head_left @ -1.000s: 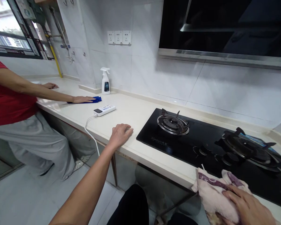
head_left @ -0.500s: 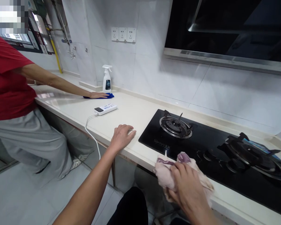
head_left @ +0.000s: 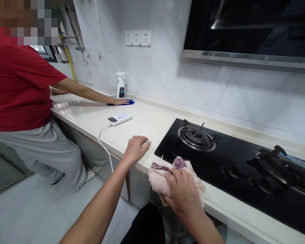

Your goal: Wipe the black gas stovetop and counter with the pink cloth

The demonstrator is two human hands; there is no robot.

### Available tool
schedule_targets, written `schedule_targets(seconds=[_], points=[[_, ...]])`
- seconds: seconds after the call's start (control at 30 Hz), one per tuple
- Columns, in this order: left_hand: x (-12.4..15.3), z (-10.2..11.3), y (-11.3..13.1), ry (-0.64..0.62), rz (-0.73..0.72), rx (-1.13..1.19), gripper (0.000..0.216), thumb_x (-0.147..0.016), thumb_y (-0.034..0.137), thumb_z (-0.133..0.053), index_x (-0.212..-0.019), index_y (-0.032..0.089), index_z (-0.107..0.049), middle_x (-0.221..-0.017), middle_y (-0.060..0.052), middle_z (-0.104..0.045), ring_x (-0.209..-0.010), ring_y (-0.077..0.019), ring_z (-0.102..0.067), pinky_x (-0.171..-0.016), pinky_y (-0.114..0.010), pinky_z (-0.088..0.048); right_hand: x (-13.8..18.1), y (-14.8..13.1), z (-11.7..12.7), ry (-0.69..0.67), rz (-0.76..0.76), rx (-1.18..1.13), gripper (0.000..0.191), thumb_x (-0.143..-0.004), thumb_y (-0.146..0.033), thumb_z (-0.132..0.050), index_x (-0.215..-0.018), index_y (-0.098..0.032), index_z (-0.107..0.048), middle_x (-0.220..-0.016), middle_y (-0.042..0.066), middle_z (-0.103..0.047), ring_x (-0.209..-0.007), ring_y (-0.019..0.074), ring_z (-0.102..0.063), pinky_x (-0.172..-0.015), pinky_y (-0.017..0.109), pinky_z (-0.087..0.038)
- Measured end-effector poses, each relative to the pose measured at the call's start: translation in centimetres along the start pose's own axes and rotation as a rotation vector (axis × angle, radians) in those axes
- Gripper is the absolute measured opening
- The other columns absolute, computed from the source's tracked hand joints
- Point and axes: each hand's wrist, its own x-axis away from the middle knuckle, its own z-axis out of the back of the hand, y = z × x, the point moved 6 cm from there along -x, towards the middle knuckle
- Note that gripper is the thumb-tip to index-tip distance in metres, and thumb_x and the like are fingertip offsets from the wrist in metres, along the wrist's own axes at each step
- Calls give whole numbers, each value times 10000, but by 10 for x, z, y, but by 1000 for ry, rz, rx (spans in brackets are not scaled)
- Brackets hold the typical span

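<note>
My right hand (head_left: 181, 188) grips a bunched pink cloth (head_left: 159, 179) with purple patches at the counter's front edge, just in front of the black gas stove (head_left: 167, 142). Part of the cloth hangs over the edge, and my palm hides some of it. My left hand (head_left: 136, 148) rests on the white countertop (head_left: 147, 125), left of the stove, with the thumb apart from the fingers and nothing held. Behind it lies a white power bank (head_left: 120, 119) with a white cable (head_left: 105, 149) drooping over the edge.
A person in a red shirt (head_left: 22, 88) leans over the counter at left, one hand on a blue cloth (head_left: 130, 102). A white spray bottle (head_left: 121, 86) stands by the wall. Above the stove hangs a dark range hood (head_left: 244, 34). Metal pan supports (head_left: 197, 137) rise from the burner.
My right hand and the pink cloth have moved left along the counter's front edge. The other person's hand and blue cloth have slid slightly right. My left hand stays in place on the counter.
</note>
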Motion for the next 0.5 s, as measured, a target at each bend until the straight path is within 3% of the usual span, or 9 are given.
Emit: schedule_targets(seconds=[0.23,0.5], points=[[-2,-1,-3,-24,34,-8,315,-962,459,-516,-1067,248,-725,-1109,-64,-758,-1127,-294,-615,-973,-425,-444,28,19,7,33,-25,-68,732,-569,-378,-959,-1197,-269,-599,-1226,62,-636,-1051,287,-536,-882,417,-385],[-3,4,0,-32,52,-10,309,-970,456,-506,-1050,254,-726,-1113,-61,-761,-1125,-299,-623,-975,-444,-461,103,77,25,23,-71,-20,567,-693,-275,-792,-1230,-290,-609,-1302,77,-636,-1147,323,-559,-915,435,-405]])
